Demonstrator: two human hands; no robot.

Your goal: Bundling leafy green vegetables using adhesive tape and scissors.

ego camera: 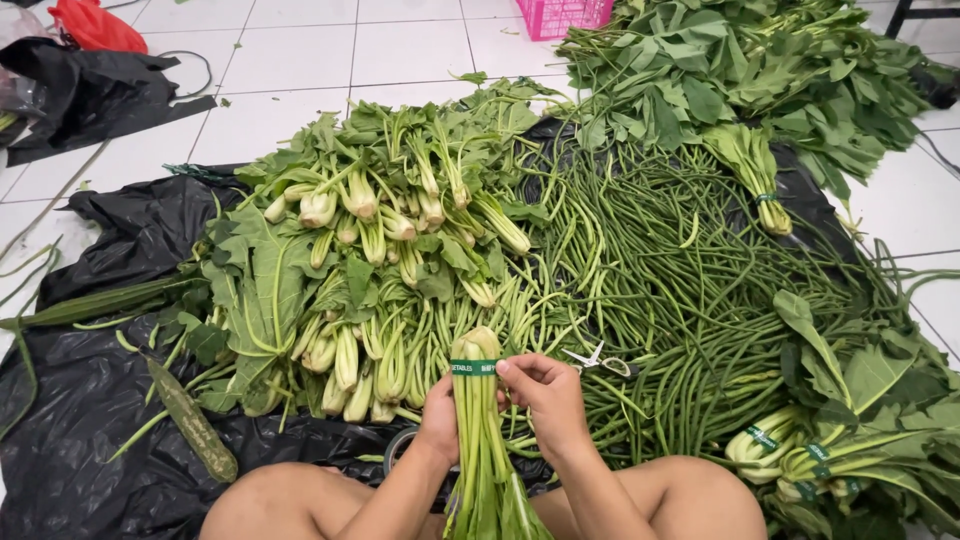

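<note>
The left hand (438, 415) is wrapped tight around a bunch of green leafy stalks (478, 440), holding it up straight between the person's knees. The right hand (545, 400) pinches the green tape band (473, 367) that goes around the top of the bunch, near the pale cut ends. The leaves of the bunch hang down toward the person's lap.

A roll of tape (400, 445) peeks out just behind the left wrist. Small scissors (598, 360) lie just past the right hand, on a big heap of long green beans (660, 290). A pile of loose leafy greens (370, 260) lies in front of the left hand. Bunches that already have bands (800, 450) lie to the right. Everything sits on a black plastic sheet (80, 420) on the white tile floor (290, 60). A pink basket (560, 15) stands far back.
</note>
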